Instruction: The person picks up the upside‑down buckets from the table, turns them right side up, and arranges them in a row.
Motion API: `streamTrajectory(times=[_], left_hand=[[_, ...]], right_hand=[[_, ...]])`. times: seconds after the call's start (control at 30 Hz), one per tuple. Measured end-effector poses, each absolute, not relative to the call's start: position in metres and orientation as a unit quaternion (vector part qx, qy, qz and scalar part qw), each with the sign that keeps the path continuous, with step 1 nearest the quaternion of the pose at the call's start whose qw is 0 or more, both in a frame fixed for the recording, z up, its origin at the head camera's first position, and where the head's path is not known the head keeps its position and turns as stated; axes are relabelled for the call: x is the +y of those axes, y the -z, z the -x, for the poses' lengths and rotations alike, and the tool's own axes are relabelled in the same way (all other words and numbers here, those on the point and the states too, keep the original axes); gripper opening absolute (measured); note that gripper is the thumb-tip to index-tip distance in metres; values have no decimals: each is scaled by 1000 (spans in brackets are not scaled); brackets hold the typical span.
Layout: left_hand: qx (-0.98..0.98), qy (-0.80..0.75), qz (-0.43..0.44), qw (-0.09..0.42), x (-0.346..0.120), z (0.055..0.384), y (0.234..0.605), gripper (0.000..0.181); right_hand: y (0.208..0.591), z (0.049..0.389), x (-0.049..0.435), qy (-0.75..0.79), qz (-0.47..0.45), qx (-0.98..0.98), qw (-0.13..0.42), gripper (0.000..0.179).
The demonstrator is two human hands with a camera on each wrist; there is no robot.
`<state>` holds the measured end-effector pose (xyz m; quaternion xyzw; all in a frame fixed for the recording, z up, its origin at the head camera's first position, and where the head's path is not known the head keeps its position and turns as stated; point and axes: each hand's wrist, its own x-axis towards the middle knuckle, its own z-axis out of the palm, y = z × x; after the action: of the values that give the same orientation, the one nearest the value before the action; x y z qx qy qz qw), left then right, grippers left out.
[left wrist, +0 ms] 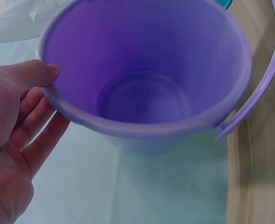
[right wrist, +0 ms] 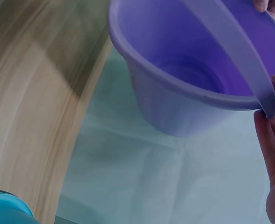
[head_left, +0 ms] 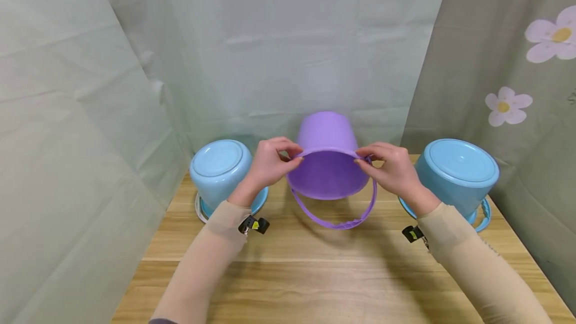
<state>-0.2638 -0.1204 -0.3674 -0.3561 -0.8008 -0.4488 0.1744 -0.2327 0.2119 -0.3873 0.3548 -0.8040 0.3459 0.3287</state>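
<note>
Between both hands a purple bucket (head_left: 327,131) is tilted on its side, its open mouth turned toward me. My left hand (head_left: 275,160) pinches the rim at the left, thumb inside and fingers outside, as the left wrist view also shows. On the right, my right hand (head_left: 388,166) pinches the rim beside the handle joint. The purple handle (head_left: 344,225) hangs down below the mouth. In the right wrist view the handle (right wrist: 235,46) crosses in front of the bucket's inside, which holds nothing visible.
A light blue bucket (head_left: 220,164) stands upside down at the left, partly behind my left wrist. Another blue bucket (head_left: 461,164) is upside down at the right, behind my right wrist. All are at a wooden table (head_left: 315,284), with pale cloth (head_left: 288,54) hanging behind and beside it.
</note>
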Motion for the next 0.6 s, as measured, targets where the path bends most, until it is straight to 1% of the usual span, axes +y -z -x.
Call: streamTrajectory(times=[0.27, 0.6], left_hand=[[-817, 460, 319, 136, -119, 269, 359, 15], [-836, 453, 289, 109, -118, 278, 350, 15]], right_hand=[[375, 238, 212, -395, -307, -827, 256, 17], [363, 244, 215, -408, -264, -854, 186, 15]])
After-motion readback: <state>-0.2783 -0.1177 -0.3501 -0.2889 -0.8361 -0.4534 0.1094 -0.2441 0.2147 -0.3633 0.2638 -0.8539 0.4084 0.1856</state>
